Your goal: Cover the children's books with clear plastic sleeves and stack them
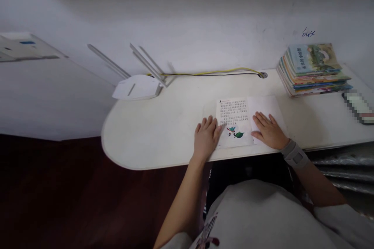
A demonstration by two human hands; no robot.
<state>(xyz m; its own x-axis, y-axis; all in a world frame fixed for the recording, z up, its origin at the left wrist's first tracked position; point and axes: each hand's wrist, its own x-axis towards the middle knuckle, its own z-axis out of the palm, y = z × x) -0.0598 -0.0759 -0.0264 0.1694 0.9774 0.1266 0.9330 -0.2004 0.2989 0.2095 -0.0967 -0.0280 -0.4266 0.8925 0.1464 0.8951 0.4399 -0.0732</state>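
Observation:
An open book (233, 114) lies flat on the white desk (152, 132) in front of me. Its left page carries lines of printed text above a small picture with a green leaf; the right-hand side looks blank white. My left hand (207, 136) rests at the book's left edge, fingers stretched out, thumb touching the page. On the white right side my right hand (269, 130) lies flat with its fingers spread. A grey band with a square face (296, 156) is around my right wrist.
A stack of picture books (315, 70) stands at the back right, and a phone-like object (360, 107), partly pixelated, lies beyond it. At the back left sits a white router (137, 87) with raised antennas. A yellow cable (216, 71) runs along the wall into a desk hole (263, 75).

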